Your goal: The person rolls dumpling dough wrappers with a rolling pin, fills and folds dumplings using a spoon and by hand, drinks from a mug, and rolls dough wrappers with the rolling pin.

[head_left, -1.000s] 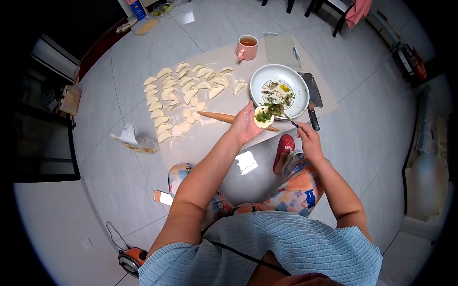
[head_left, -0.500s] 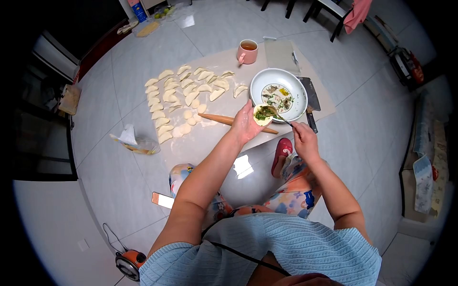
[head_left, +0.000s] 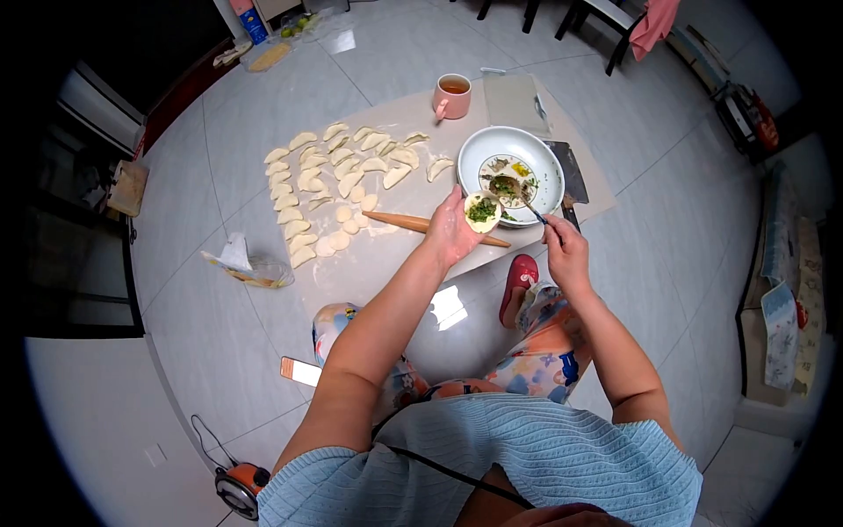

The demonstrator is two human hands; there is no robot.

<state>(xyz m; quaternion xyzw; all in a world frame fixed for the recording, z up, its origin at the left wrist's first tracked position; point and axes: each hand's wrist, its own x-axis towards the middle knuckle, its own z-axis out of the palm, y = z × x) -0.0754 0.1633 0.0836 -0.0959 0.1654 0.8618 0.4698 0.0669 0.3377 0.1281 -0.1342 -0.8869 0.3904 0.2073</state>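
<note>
The spoon (head_left: 526, 202), pinched in the right hand's (head_left: 567, 255) fingers, has swung to one o'clock, over the bowl (head_left: 548, 176), leaving filling (head_left: 480, 209) on the wrapper (head_left: 482, 227) the left hand's (head_left: 450, 232) fingers hold.

The dough wrapper (head_left: 486, 228) is a thin, pale, round sheet, open and unfolded, lying on the fingers of the left hand (head_left: 452, 228) just beside the near rim of the bowl. A mound of chopped green filling (head_left: 480, 209) sits on its middle, with a bare pale edge around it. The spoon (head_left: 525, 203) slants, its handle held in the right hand (head_left: 566, 253) and its head over the inside of the bowl. The bowl (head_left: 547, 171) is round, wide and white, upright, with a patterned bottom and scattered scraps of filling inside.
</note>
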